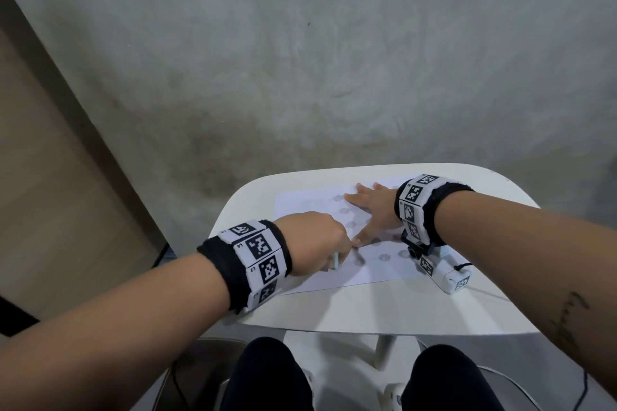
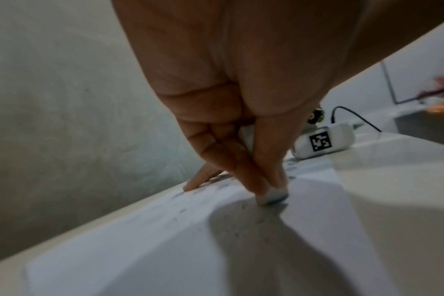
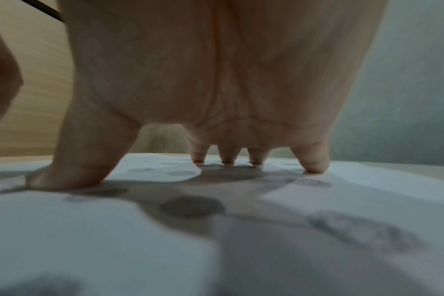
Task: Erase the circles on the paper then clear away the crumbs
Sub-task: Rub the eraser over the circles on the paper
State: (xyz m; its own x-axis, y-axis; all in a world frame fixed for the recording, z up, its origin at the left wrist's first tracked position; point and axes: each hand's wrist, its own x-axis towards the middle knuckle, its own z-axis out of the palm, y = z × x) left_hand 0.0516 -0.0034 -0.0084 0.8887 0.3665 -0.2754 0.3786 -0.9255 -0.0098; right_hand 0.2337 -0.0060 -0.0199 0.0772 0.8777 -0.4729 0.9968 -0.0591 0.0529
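At lower centre, on the table [image 1: 367, 307], the left hand [image 1: 314, 240] pinches an eraser [image 2: 271, 197] against the paper [image 1: 377, 272]; right hand [image 1: 374, 207], fingers spread flat, presses over grey circles [image 3: 192, 206].

Left hand [image 1: 314, 240] is curled, fingertips pinching downward, wrist raised. Right hand [image 1: 374, 207] lies spread, fingers [image 3: 311, 160] straight, thumb splayed, both forearms reaching forward.

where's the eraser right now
The eraser is pinched in the left hand, its tip pressed on the paper near the sheet's left side, beside the right hand's thumb.
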